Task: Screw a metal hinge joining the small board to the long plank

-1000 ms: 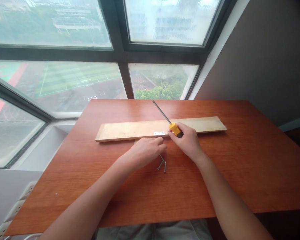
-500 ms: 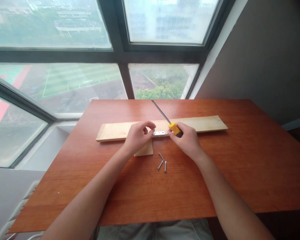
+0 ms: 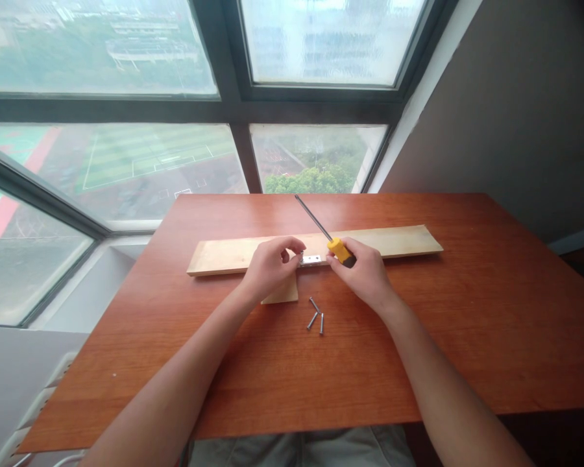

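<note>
A long pale wooden board [image 3: 394, 243] lies across the table, with a shorter wood piece [image 3: 282, 295] jutting toward me from under my left wrist. On the board's near edge sits a silver hinge-like metal plate [image 3: 312, 259] with holes. My left hand [image 3: 271, 263] is closed in a pinch at the plate's left end, around a small screw mostly hidden by the fingers. My right hand [image 3: 365, 269] grips the yellow and black handle of a screwdriver [image 3: 338, 249], its shaft pointing up and left, away from the plate. The right fingertips are at the plate's right end.
Several loose screws [image 3: 312, 321] lie on the reddish-brown table [image 3: 370, 363] in front of the boards. Large windows [image 3: 316, 155] rise behind the table, and a grey wall [image 3: 516, 117] stands at the right. A white power strip [image 3: 34, 408] is at the lower left.
My left hand's fingers have shifted very slightly to the right at the metal plate. The right hand and the screwdriver look almost still.
</note>
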`<action>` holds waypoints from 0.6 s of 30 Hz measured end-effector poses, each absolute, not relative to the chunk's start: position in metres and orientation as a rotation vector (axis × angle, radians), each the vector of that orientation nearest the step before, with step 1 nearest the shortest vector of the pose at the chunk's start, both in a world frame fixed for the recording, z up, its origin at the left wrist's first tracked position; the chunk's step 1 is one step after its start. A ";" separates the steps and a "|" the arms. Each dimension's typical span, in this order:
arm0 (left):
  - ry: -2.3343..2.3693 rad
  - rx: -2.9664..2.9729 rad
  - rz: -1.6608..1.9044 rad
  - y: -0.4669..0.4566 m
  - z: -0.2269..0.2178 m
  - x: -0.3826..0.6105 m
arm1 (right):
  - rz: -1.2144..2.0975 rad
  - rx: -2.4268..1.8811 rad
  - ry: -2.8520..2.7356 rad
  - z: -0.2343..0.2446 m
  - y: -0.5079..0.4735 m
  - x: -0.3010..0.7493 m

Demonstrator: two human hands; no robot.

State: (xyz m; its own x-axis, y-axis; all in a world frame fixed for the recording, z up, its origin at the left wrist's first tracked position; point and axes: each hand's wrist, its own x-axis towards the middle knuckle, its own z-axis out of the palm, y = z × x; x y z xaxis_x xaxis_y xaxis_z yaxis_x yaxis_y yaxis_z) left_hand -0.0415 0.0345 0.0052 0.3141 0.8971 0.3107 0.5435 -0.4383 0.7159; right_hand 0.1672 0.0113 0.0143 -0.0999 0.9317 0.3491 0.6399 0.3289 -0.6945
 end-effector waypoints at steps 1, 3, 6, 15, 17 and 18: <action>1.276 2.113 0.950 0.034 0.006 -0.042 | 0.480 -1.395 -1.826 0.014 0.011 0.167; 1.290 2.149 0.923 0.034 0.008 -0.042 | 0.480 -1.395 -1.827 0.014 0.011 0.167; 1.302 2.214 0.918 0.032 0.014 -0.046 | 0.481 -1.393 -1.824 0.014 0.011 0.167; 1.033 2.561 0.376 0.011 0.036 -0.049 | 0.469 -1.397 -1.820 0.013 0.012 0.168; 1.027 2.608 0.222 0.005 0.037 -0.046 | 0.467 -1.404 -1.819 0.013 0.012 0.168; 1.022 2.631 0.173 0.003 0.037 -0.044 | 0.467 -1.407 -1.819 0.013 0.012 0.168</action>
State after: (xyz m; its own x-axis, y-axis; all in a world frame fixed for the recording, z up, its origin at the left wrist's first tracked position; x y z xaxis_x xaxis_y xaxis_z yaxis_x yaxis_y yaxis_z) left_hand -0.0436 0.0032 0.0366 0.7377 0.6751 -0.0008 0.6374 -0.6961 0.3303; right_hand 0.1683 0.0122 0.0129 -0.0892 0.9322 0.3507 0.6480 0.3217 -0.6904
